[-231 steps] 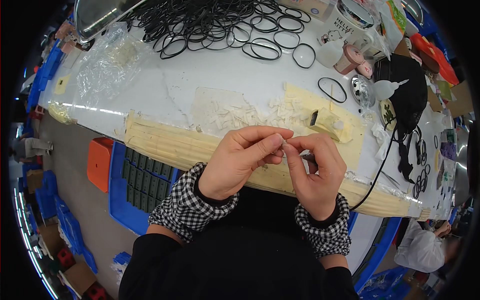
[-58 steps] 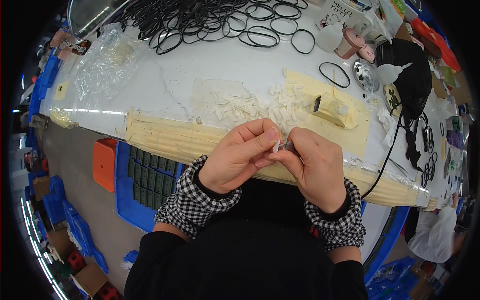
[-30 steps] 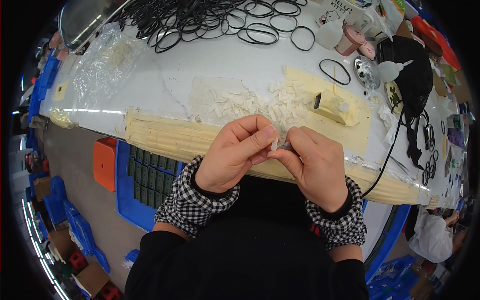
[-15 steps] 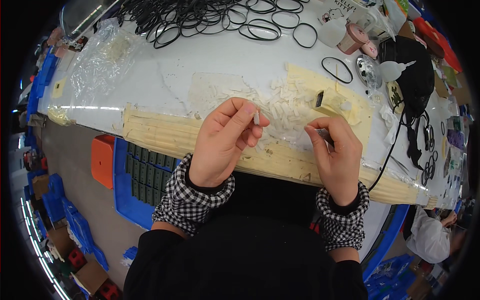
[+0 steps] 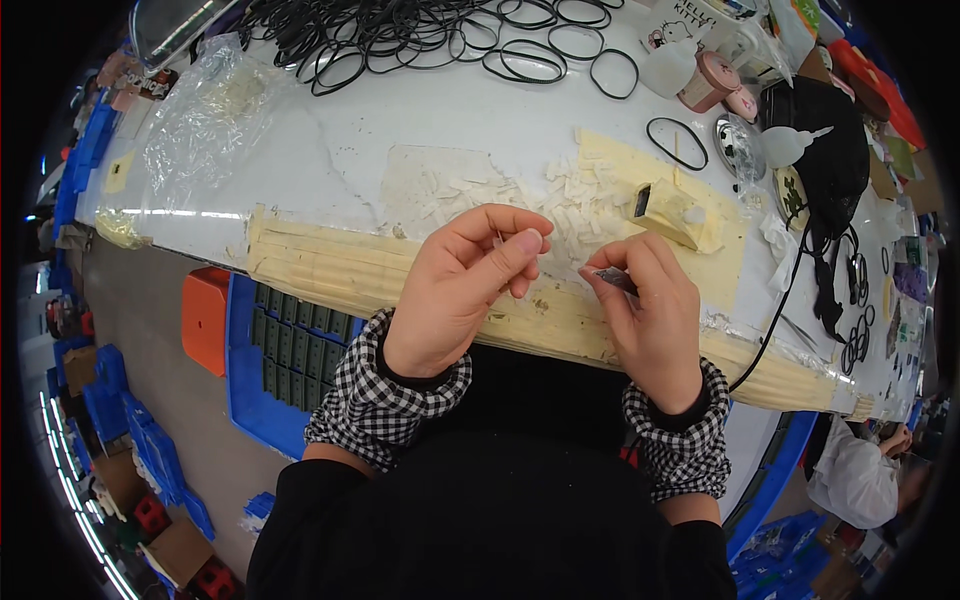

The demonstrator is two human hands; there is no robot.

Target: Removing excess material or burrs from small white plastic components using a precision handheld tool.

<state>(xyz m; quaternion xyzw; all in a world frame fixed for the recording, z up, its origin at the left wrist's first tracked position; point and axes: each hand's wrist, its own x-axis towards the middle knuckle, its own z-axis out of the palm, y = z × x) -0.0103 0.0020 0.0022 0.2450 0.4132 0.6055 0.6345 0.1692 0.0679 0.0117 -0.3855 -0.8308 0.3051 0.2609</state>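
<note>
My left hand (image 5: 472, 275) is closed in a pinch above the table edge. Whatever its thumb and fingers hold is mostly hidden; only a thin pale sliver shows by the forefinger. In my right hand (image 5: 655, 320) a small flat grey metallic piece (image 5: 616, 280) is pinched between thumb and fingers; its kind is unclear. The two hands are apart. Beyond them lies a loose pile of small white strips (image 5: 575, 210). A small yellow-wrapped block (image 5: 668, 216) with a dark end sits on a yellow sheet (image 5: 606, 150), up and right of my right hand.
Black rubber rings (image 5: 420, 35) are heaped at the far side. Crumpled clear plastic (image 5: 205, 120) lies at left. Cups, a black bag (image 5: 825, 140) and a cord crowd the right. Yellow padding (image 5: 330, 265) covers the near edge. Below stand an orange stool (image 5: 206, 320) and a blue crate (image 5: 243, 370).
My right hand has moved left, closer to my left hand. My left thumb has shifted right over the fingers, and the small white piece that showed there is now mostly out of sight.
</note>
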